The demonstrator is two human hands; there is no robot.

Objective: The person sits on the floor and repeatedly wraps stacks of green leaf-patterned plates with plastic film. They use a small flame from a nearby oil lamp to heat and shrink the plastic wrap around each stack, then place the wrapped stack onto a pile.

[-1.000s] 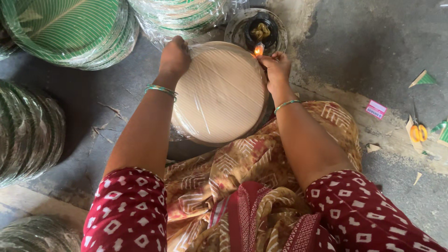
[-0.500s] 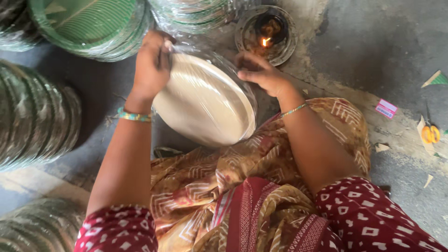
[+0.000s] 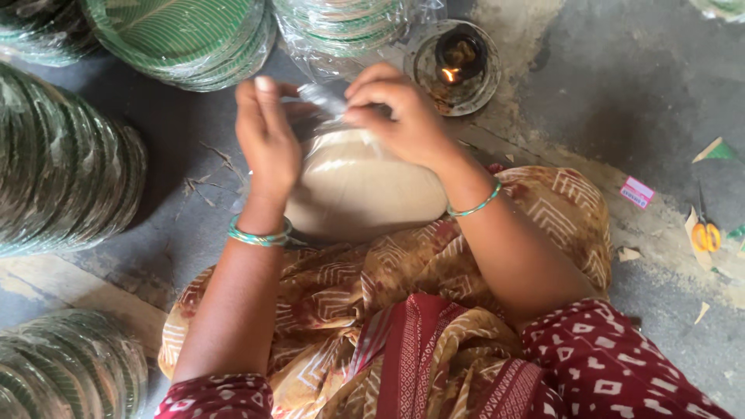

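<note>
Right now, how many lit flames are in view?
1: a small flame burns in the round metal dish on the floor, just beyond the right hand. None other shows.

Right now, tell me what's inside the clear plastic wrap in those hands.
A stack of pale round plates, bottom up. Both hands, left and right, cover the wrap's gathered top; the plate count is hidden.
</note>
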